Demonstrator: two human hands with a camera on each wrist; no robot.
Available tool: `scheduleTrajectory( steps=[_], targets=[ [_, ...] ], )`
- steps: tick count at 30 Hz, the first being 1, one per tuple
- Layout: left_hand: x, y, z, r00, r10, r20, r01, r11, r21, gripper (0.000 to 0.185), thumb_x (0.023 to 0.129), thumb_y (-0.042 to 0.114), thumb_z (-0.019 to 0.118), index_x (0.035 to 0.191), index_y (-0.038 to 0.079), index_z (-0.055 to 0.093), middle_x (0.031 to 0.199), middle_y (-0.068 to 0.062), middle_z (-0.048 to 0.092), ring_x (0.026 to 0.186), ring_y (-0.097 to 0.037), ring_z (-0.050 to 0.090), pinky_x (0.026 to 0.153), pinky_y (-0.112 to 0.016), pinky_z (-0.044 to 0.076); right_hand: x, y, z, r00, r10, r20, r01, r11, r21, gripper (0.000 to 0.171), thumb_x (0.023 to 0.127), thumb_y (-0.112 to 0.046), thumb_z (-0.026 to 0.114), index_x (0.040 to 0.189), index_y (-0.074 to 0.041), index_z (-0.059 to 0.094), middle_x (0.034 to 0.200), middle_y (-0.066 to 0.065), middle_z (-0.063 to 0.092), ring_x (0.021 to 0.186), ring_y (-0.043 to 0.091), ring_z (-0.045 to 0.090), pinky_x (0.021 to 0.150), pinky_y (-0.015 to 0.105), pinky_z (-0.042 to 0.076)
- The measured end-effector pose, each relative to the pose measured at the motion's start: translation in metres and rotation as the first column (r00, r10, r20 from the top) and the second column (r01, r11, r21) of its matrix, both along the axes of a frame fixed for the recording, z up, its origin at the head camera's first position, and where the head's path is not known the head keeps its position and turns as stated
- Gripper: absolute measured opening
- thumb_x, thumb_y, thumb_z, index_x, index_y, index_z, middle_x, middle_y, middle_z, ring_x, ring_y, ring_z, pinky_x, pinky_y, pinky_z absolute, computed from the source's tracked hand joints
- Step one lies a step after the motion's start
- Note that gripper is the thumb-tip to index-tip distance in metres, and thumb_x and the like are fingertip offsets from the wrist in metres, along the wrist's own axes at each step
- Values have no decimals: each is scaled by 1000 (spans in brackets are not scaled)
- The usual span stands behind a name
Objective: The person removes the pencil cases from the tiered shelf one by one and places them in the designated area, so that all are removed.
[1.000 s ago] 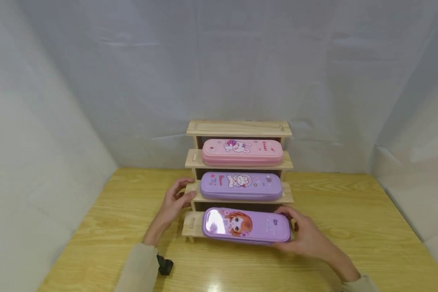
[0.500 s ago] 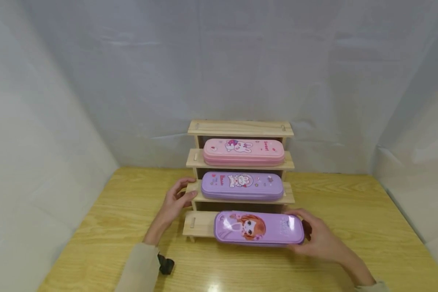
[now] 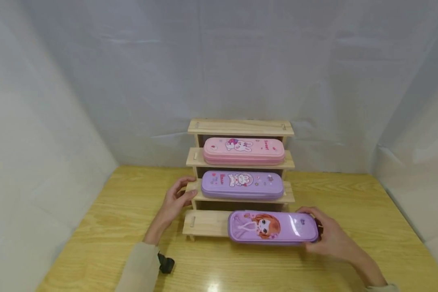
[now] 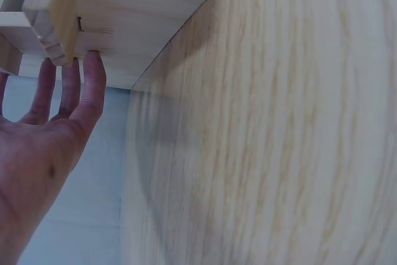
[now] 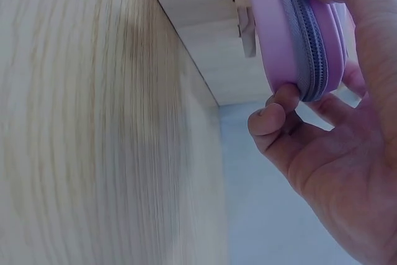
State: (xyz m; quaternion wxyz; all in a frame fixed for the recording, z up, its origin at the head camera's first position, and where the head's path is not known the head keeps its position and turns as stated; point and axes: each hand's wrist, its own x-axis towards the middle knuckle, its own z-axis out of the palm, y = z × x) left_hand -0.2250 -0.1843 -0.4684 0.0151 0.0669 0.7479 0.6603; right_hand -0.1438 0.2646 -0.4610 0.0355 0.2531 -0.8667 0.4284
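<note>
A purple pencil case with a girl's picture (image 3: 273,226) lies on the lowest step of a wooden tiered rack (image 3: 204,223), sticking out past its right end. My right hand (image 3: 323,235) grips the case's right end; in the right wrist view the thumb and fingers (image 5: 279,113) curl round the zippered edge of the case (image 5: 291,29). My left hand (image 3: 177,198) rests with straight fingers (image 4: 87,85) against the rack's left side (image 4: 124,29) at the second step. A second purple case (image 3: 242,185) and a pink case (image 3: 243,151) lie on the steps above.
The rack stands at the back middle of a yellow wooden table (image 3: 95,227), with white cloth walls (image 3: 58,101) close on three sides. A small black object (image 3: 165,263) sits by my left sleeve. The rack's top shelf (image 3: 240,126) holds nothing.
My right hand has slid the girl-picture case to the right along the lowest step, so it now overhangs the right end. The left hand has stayed on the rack.
</note>
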Motion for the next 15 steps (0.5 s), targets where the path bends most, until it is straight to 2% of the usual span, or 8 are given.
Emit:
scheduleTrajectory(
  steps=[7,15],
  targets=[
    [0,-1,-2,1000,-12,-10,12,1000,18,43,101,18,63,141,9,52,141,-19,49,99,-15,61,82,-31,59,2,9,0,997,-67,42,64,996,64,83,62,-1,88,135,-21,55,128,2,60,108,2,57,88,21,53],
    [-1,0,-3,1000,1,-7,-1,1000,25,42,101,17,64,141,9,52,141,-16,50,100,-14,61,82,-31,60,5,21,1,998,-66,6,66,996,55,84,63,1,88,138,-13,54,132,3,57,110,-1,56,89,20,54]
  ],
)
